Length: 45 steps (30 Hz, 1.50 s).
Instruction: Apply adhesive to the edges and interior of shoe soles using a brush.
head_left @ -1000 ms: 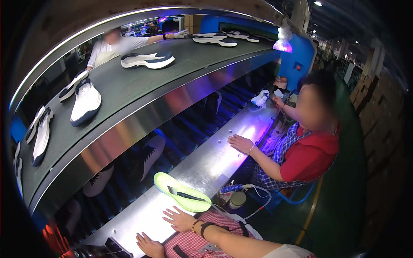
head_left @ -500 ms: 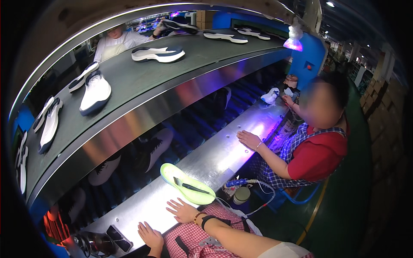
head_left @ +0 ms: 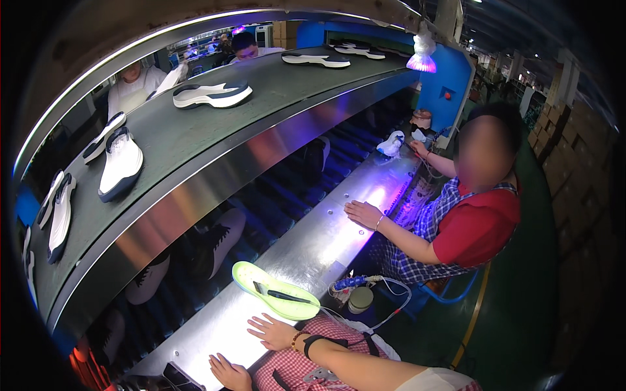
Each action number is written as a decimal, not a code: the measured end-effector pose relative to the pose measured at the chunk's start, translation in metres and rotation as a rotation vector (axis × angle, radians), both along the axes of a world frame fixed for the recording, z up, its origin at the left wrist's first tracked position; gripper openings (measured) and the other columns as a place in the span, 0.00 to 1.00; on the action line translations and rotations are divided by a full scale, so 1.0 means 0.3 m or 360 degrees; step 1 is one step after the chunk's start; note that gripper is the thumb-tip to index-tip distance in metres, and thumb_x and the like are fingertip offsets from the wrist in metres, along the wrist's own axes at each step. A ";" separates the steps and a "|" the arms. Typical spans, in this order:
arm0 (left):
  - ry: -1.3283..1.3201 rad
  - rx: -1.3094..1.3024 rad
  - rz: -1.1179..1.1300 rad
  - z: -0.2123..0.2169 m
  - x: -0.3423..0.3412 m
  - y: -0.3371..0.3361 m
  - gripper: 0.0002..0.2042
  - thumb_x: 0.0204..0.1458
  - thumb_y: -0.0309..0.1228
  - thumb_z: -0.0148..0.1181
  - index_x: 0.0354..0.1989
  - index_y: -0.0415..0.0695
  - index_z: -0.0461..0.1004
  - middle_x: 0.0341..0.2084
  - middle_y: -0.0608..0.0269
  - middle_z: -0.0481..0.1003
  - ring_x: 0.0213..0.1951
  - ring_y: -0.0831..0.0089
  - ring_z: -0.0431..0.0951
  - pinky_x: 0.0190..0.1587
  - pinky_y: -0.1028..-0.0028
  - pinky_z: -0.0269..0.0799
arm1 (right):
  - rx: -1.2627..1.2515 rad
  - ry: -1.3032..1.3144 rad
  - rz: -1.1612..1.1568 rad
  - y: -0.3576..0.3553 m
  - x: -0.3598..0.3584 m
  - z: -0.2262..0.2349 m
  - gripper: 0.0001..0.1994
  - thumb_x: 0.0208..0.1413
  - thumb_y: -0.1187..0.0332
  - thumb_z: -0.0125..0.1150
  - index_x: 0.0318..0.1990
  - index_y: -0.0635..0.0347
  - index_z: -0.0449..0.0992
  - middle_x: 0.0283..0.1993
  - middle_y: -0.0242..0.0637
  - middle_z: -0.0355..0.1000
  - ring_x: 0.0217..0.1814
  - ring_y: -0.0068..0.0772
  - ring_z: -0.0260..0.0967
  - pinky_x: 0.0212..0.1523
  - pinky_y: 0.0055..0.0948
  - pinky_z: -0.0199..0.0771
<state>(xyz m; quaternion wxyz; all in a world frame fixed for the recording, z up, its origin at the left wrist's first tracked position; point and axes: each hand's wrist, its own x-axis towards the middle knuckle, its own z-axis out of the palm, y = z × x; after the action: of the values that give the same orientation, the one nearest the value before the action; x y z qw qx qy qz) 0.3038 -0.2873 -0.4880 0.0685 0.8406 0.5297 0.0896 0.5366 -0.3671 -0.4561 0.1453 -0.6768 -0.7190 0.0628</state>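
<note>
My left hand (head_left: 229, 373) rests flat at the near edge of the shiny metal ledge (head_left: 313, 251), fingers spread and holding nothing. Just to its right, my right hand (head_left: 272, 331) lies palm down on the same ledge, fingers apart and likewise bare of any object. Beyond my right hand sits a yellow-green sole-shaped tray (head_left: 246, 274), close to the fingers but not gripped. A brush (head_left: 290, 297) with a dark handle lies in it. A dark phone-like slab (head_left: 182, 376) stands by the ledge, left of my left hand.
Several white and navy shoe soles (head_left: 212, 95) lie on the green conveyor belt (head_left: 195, 137). Shoes (head_left: 225, 238) sit on the rollers beneath. At right, a co-worker in red (head_left: 473, 225) rests one hand on the ledge. A jar (head_left: 360, 300) and cables are below it.
The whole view has shifted slightly; my hands stay spread on the ledge. Across the belt, one person's outstretched arm has drawn back, and a second person's head has come into sight.
</note>
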 end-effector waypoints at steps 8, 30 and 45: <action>-0.0036 -0.0132 0.0063 -0.082 -0.032 0.035 0.21 0.51 0.39 0.44 0.46 0.37 0.69 0.46 0.42 0.69 0.49 0.47 0.67 0.52 0.57 0.61 | -0.0017 0.0006 0.0004 0.010 0.003 -0.007 0.29 0.51 0.59 0.49 0.61 0.58 0.55 0.66 0.46 0.46 0.69 0.43 0.41 0.66 0.44 0.41; -0.0162 0.0244 -0.0323 0.091 0.291 -0.065 0.23 0.47 0.34 0.47 0.52 0.36 0.63 0.58 0.42 0.54 0.62 0.50 0.50 0.62 0.49 0.36 | 0.0169 -0.0029 0.0006 0.004 0.005 -0.021 0.30 0.51 0.61 0.47 0.64 0.42 0.50 0.65 0.43 0.50 0.67 0.45 0.45 0.65 0.47 0.43; -0.0167 0.0215 -0.0520 0.066 0.302 -0.061 0.20 0.46 0.33 0.46 0.48 0.39 0.69 0.52 0.49 0.65 0.59 0.53 0.57 0.61 0.46 0.33 | 0.0083 -0.0036 0.0006 -0.007 0.016 -0.012 0.26 0.52 0.58 0.46 0.60 0.49 0.57 0.66 0.39 0.49 0.68 0.44 0.43 0.65 0.47 0.41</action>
<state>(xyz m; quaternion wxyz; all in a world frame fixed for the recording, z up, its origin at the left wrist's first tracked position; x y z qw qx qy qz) 0.3945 -0.3056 -0.4681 0.0530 0.9123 0.3747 0.1563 0.5413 -0.3691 -0.4596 0.1546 -0.6722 -0.7231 0.0366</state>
